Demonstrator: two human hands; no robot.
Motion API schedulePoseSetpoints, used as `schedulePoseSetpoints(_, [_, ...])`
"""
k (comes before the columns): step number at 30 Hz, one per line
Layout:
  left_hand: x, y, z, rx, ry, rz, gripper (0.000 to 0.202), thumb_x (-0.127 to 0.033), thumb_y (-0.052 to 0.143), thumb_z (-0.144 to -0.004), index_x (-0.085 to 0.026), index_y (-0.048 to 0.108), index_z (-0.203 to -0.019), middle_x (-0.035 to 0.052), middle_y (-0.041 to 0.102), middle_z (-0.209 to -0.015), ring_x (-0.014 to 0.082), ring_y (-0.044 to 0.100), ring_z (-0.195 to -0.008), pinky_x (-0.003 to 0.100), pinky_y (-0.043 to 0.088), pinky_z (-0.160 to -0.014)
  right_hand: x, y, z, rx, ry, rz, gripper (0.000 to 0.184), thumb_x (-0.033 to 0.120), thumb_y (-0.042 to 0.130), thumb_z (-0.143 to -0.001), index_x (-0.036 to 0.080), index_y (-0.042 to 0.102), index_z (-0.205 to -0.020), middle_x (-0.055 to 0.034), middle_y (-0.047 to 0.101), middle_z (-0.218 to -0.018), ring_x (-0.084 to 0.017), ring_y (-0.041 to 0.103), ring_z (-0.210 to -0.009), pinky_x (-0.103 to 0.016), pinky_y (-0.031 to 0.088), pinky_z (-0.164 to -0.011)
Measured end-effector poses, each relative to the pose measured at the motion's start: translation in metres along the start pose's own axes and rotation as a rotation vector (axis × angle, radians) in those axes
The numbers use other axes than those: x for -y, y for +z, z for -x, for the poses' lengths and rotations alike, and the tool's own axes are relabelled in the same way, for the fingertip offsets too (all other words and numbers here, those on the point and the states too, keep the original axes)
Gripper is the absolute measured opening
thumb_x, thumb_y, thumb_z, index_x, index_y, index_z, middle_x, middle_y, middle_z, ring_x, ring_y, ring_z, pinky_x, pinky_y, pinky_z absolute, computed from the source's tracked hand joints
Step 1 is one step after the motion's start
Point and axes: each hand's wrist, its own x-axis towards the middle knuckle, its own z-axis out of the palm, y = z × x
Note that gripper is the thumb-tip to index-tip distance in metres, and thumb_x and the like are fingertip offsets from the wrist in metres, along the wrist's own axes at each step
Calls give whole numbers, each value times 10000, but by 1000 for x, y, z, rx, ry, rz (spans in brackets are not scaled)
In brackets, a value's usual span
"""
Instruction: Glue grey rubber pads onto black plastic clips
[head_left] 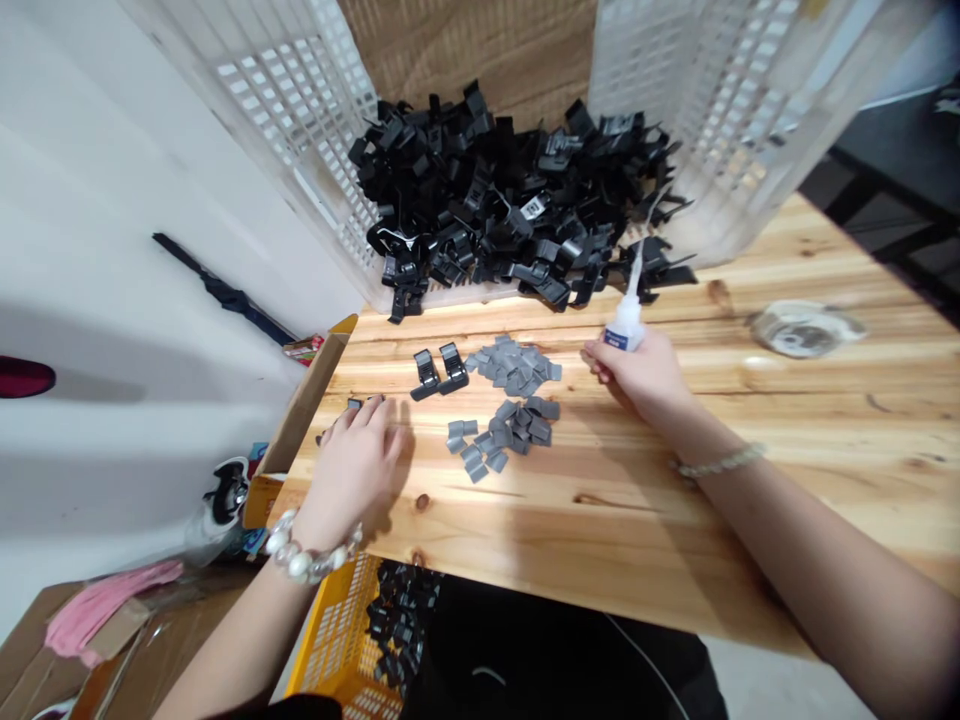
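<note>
Pale pine boards make up the table (750, 520) I work at, and I place everything from the heap of gray pads (510, 400) at its middle. Left of the heap, near the table's left edge, my left hand (352, 470) lies palm down, fingers loosely spread over a small black clip (355, 403); I cannot tell whether I grip it. Two more black clips (441, 370) sit just left of the heap. Right of it, my right hand (641, 375) is closed around a glue bottle (626, 320), nozzle up. Behind the heap, a white crate (300, 130) spills a black clip pile (510, 200). Bare wood lies open right of my right hand, to a round lid (799, 330).
</note>
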Motion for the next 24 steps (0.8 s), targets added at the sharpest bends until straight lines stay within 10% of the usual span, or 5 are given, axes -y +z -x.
schedulePoseSetpoints(8, [-53,12,-67,-38,271,162,416,-308,407,-990,-186,526,-1369,95,577,-1395,275,551,-1248,446,452,-1059,0,-1,1,-1,-4,7,231,224,691,-708,219,476,-626,9,541,-541,-107,463,-466,-257,391,-467])
schedulePoseSetpoints(24, [-1,12,14,-72,360,174,337,-228,428,-964,-192,625,-1236,86,662,-1283,246,605,-1165,467,468,-1051,-7,0,-1,11,-30,-5,261,269,717,-682,214,465,-643,21,503,-505,-108,455,-463,-248,376,-441])
